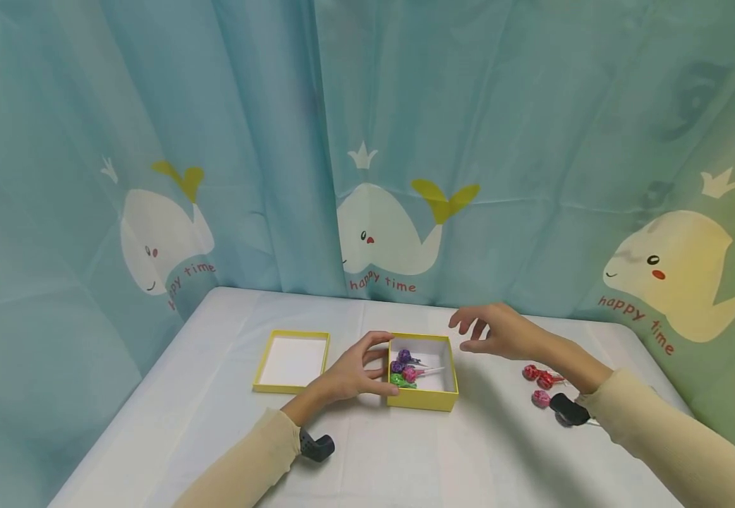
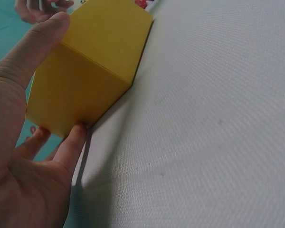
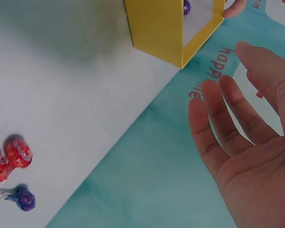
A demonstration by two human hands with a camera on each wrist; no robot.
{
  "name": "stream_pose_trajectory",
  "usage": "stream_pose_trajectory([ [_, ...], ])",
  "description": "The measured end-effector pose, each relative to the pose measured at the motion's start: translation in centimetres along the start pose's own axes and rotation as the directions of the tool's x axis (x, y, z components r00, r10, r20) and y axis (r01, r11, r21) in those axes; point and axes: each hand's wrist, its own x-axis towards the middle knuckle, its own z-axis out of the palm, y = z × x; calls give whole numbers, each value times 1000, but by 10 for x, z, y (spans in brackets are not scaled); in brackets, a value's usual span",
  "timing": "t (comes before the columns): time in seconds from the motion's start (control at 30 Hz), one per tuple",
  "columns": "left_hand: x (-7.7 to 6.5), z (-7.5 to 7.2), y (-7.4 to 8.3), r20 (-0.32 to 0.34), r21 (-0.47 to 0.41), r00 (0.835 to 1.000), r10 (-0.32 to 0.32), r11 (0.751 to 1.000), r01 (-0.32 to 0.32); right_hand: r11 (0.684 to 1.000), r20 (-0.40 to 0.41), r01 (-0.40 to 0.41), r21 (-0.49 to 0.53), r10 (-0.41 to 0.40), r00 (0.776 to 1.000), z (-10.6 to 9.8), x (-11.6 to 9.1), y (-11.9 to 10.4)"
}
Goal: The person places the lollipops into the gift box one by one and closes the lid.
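A yellow box with a white inside stands open on the table, holding several lollipops: purple, pink and green. My left hand holds the box at its left side, thumb by the front corner and fingertips toward the back. The left wrist view shows the thumb and fingers spanning the yellow wall. To the right of the box, my right hand is raised above the table with loosely bent fingers and nothing in them; its palm shows bare in the right wrist view.
The yellow-edged lid lies left of the box, white inside up. Red lollipops and a pink one lie at the right, partly behind my right forearm; a purple one is beside them. A whale-printed curtain hangs behind the table.
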Motion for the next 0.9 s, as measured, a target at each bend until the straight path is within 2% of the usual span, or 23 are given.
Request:
stream_pose_trajectory([
  [0.2,0,-1,1,0,1,1000,1,1000,-1,1000,-1,-16,-5,16,1000,-5,-5,3],
  [0.5,-3,1,-2,-1,7,1000,-9,1000,9,995,0,-100,-8,100,995,-8,-21,20],
  [0.9,1,-1,-3,-3,8,1000,-3,1000,3,983,-130,-164,-78,154,980,-22,-59,65],
])
